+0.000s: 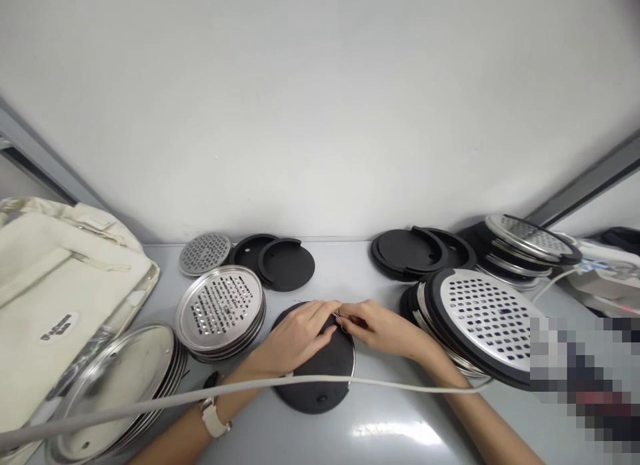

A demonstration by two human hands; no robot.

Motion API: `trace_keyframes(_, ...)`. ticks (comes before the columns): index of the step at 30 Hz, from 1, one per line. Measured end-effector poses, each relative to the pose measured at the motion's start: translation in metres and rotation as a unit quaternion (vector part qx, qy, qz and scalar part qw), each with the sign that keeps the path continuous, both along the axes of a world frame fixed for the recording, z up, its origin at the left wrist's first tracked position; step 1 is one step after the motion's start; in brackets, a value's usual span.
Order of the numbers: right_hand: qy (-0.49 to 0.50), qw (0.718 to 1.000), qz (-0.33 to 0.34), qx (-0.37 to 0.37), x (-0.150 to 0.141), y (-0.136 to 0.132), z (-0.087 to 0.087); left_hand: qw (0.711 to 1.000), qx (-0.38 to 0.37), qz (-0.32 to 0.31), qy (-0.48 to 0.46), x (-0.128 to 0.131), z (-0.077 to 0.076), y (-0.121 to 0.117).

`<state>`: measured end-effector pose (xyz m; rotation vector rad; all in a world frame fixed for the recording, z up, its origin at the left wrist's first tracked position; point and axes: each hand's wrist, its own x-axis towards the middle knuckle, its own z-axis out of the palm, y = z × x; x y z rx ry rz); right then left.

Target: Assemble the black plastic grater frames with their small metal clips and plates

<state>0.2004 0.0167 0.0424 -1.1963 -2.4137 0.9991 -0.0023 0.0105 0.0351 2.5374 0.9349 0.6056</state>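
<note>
A round black disc (320, 368) with a metal rim lies flat on the grey table in front of me. My left hand (295, 335) rests on its top, fingers curled toward the far edge. My right hand (375, 328) meets it there, fingertips pinched on a small metal part (338, 316) at the disc's rim. Both hands touch at the fingertips. A watch with a pale strap is on my left wrist (214, 418).
Stacks of perforated metal discs (220, 308) and plain metal lids (120, 378) sit at left, black discs (280, 258) behind, more black-rimmed perforated discs (480, 318) at right. A cream bag (55, 298) lies far left. A white cable (250, 388) crosses over my arms.
</note>
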Motion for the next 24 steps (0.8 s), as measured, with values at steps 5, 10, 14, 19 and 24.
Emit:
trace_keyframes(5, 0.004, 1.0, -0.003, 0.004, 0.0001, -0.0004, 0.0019, 1.0, -0.012, -0.001, -0.017, -0.0005, -0.0017, 0.0008)
trace_keyframes(10, -0.008, 1.0, -0.006, 0.007, -0.0001, -0.0009, 0.003, 0.999, -0.028, 0.003, -0.025, -0.0009, -0.0047, 0.0027)
trace_keyframes(14, -0.01, 1.0, -0.007, 0.004, -0.0003, -0.001, 0.0023, 0.999, -0.033, 0.006, -0.023, -0.0003, -0.005, 0.0038)
trace_keyframes(19, -0.011, 1.0, -0.008, 0.006, 0.0, -0.0006, 0.0017, 0.999, -0.046, 0.004, -0.02, 0.0006, -0.0038, 0.0041)
trace_keyframes(24, -0.012, 1.0, -0.006, 0.003, -0.0007, -0.0009, 0.0018, 0.999, -0.046, 0.012, -0.026, 0.0016, -0.0055, 0.0049)
